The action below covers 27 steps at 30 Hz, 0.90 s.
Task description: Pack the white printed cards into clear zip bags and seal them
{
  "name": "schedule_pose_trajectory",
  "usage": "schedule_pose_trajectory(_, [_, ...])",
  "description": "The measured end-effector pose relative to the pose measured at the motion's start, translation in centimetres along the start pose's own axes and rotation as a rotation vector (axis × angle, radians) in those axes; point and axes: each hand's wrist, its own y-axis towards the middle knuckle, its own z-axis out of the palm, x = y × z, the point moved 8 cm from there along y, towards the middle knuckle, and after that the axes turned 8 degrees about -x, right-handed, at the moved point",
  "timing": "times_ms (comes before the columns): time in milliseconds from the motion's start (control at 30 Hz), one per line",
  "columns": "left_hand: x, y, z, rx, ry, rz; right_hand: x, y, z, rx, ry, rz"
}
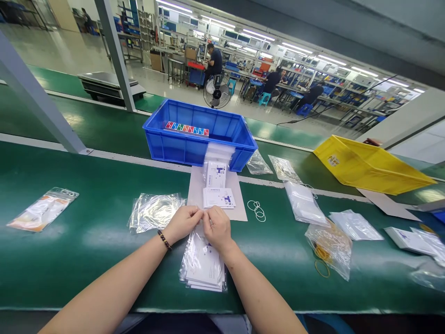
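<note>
A clear plastic bag holding a stack of white printed cards (203, 266) lies on the green belt in front of me. My left hand (183, 222) and my right hand (217, 227) meet at the bag's far end, fingers pinched on its opening. Just beyond them lies a stack of white cards with purple print (219, 197) on a grey sheet (196, 190). A pile of empty clear bags (155, 211) sits left of my left hand. A few white rubber bands (256, 209) lie to the right.
A blue bin (198, 134) stands beyond the cards, a yellow bin (368, 164) tipped at the far right. More clear bags, card packs and a bag of yellow bands (328, 250) lie right. An orange packet (41, 211) lies left. People sit at benches beyond.
</note>
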Motion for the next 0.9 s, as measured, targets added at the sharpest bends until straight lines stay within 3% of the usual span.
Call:
schedule_pose_trajectory(133, [-0.5, 0.1, -0.1, -0.02, 0.078, 0.048, -1.3, -0.3, 0.4, 0.029, 0.11, 0.234])
schedule_pose_trajectory(233, [-0.3, 0.2, 0.1, 0.009, 0.131, 0.017, -1.8, -0.3, 0.5, 0.005, 0.066, 0.259])
schedule_pose_trajectory(367, [0.0, 0.0, 0.2, 0.033, 0.141, -0.016, -2.5, 0.1, -0.5, -0.104, -0.031, 0.2])
schedule_pose_trajectory(467, [0.2, 0.0, 0.0, 0.04, 0.092, -0.037, -2.3, 0.4, -0.8, -0.09, 0.052, 0.142])
schedule_pose_trajectory(567, [0.6, 0.2, -0.8, 0.006, 0.006, -0.091, -0.4, 0.4, -1.1, -0.059, 0.1, -0.029])
schedule_pose_trajectory(667, [1.2, 0.4, -1.6, -0.033, -0.088, -0.183, 1.5, 0.0, -1.1, -0.023, -0.003, -0.246])
schedule_pose_trajectory(733, [1.2, 0.3, -2.1, -0.032, -0.107, -0.224, 1.9, -0.1, -0.8, 0.018, -0.065, -0.3])
schedule_pose_trajectory(800, [0.2, 0.2, -3.3, -0.109, -0.053, -0.148, 1.6, 0.0, -0.8, 0.046, -0.061, -0.269])
schedule_pose_trajectory(900, [-3.9, -0.7, -5.1, -0.242, 0.138, 0.236, 1.2, 0.4, -1.2, 0.118, 0.091, -0.163])
